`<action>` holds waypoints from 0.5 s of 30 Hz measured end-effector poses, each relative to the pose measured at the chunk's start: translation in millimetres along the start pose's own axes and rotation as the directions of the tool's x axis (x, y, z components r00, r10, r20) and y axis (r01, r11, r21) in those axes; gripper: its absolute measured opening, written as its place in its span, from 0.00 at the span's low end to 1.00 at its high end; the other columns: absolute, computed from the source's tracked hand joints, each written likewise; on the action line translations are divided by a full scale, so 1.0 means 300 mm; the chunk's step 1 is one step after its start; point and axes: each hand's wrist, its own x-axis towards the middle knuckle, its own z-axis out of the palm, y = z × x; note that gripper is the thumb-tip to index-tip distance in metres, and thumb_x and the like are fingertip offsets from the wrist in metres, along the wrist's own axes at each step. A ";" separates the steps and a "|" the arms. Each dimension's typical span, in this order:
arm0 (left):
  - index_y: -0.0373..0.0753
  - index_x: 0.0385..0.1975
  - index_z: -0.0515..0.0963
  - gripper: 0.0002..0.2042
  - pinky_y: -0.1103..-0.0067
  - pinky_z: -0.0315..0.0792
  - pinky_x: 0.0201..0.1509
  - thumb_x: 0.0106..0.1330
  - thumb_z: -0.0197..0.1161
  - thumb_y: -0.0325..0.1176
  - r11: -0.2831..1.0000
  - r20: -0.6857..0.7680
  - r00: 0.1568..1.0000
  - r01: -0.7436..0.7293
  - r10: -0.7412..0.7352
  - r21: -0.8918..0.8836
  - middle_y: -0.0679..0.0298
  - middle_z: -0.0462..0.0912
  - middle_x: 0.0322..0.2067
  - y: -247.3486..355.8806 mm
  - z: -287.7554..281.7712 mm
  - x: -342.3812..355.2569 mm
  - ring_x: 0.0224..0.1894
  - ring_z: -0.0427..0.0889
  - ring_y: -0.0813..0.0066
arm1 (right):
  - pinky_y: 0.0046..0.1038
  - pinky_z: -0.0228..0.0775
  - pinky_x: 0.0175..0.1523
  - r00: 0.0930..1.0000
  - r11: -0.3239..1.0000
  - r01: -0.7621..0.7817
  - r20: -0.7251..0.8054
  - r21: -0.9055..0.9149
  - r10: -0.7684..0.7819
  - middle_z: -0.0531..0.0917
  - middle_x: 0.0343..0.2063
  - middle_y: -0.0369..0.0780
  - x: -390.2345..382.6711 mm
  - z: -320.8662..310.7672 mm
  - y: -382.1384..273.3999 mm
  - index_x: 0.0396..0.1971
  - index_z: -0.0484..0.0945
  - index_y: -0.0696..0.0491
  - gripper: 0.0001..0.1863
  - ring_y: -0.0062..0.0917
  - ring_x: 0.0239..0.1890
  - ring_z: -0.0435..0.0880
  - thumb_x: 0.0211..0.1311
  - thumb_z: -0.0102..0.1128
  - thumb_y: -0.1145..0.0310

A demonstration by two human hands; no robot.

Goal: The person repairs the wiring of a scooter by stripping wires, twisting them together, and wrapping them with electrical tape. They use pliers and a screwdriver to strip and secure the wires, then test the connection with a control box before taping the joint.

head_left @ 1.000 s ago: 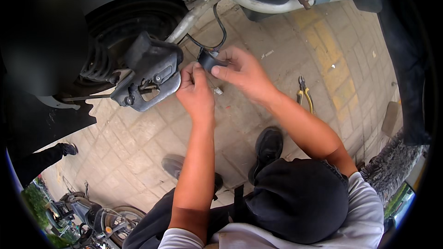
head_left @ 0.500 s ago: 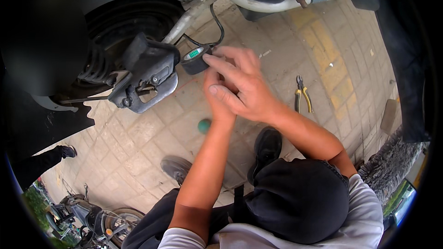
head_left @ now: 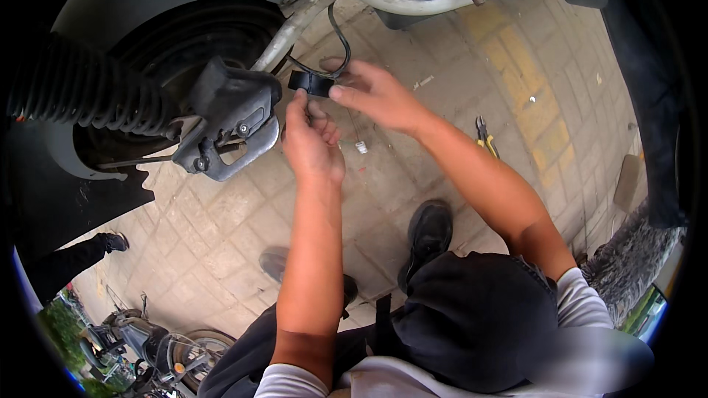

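Below the frame of a two-wheeler, a roll of black tape (head_left: 300, 81), seen side-on, is in the fingers of my left hand (head_left: 313, 136). Its thumb presses the roll's lower edge and the other fingers are curled. A dark strip reaches from the roll toward my right hand (head_left: 380, 96), whose thumb and forefinger close around the lower bend of a thin black cable (head_left: 345, 40). The cable hangs from the frame and loops behind the tape. How far the tape is wrapped on it, I cannot make out.
Left of my hands are a dark metal-and-plastic bracket (head_left: 236, 121), a coil spring (head_left: 96, 85) and a wheel (head_left: 199, 37). Yellow-handled pliers (head_left: 485, 138) and a small white piece (head_left: 361, 147) lie on the paving. A parked bike (head_left: 162, 354) stands at lower left.
My hands have moved apart, the left one leftward. The tape roll has turned from showing its green-and-white centre to its side. My left forearm now covers where a green ball lay.
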 end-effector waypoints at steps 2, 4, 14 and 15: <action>0.42 0.21 0.70 0.12 0.83 0.49 0.19 0.64 0.60 0.38 0.998 0.078 0.996 0.043 -0.039 -0.054 0.74 0.60 0.13 -0.002 -0.010 0.015 0.15 0.55 0.85 | 0.29 0.67 0.58 0.995 0.992 -0.036 0.095 0.120 0.025 0.75 0.54 0.42 0.030 -0.021 0.018 0.59 0.67 0.61 0.28 0.25 0.56 0.73 0.63 0.61 0.64; 0.42 0.22 0.71 0.11 0.84 0.52 0.20 0.64 0.61 0.37 0.994 -0.010 0.999 -0.048 0.049 0.094 0.75 0.62 0.16 0.002 -0.012 0.027 0.16 0.57 0.85 | 0.28 0.68 0.56 0.990 0.988 -0.044 0.137 0.146 0.023 0.75 0.54 0.43 0.044 -0.016 0.020 0.54 0.70 0.61 0.25 0.24 0.54 0.74 0.61 0.63 0.65; 0.34 0.37 0.78 0.07 0.78 0.68 0.51 0.65 0.60 0.31 0.879 0.295 0.930 -0.319 0.218 0.354 0.65 0.80 0.35 0.030 -0.067 0.137 0.41 0.77 0.77 | 0.25 0.70 0.51 0.974 0.982 -0.025 -0.224 -0.186 -0.018 0.74 0.47 0.41 -0.008 0.053 0.018 0.38 0.70 0.61 0.23 0.21 0.48 0.74 0.49 0.75 0.69; 0.34 0.37 0.77 0.07 0.79 0.68 0.50 0.65 0.60 0.31 0.875 0.315 0.927 -0.316 0.203 0.367 0.66 0.80 0.34 0.032 -0.071 0.155 0.40 0.77 0.77 | 0.26 0.70 0.51 0.966 0.988 0.002 -0.254 -0.151 -0.041 0.75 0.46 0.41 -0.010 0.059 0.024 0.40 0.70 0.61 0.24 0.21 0.47 0.74 0.48 0.75 0.69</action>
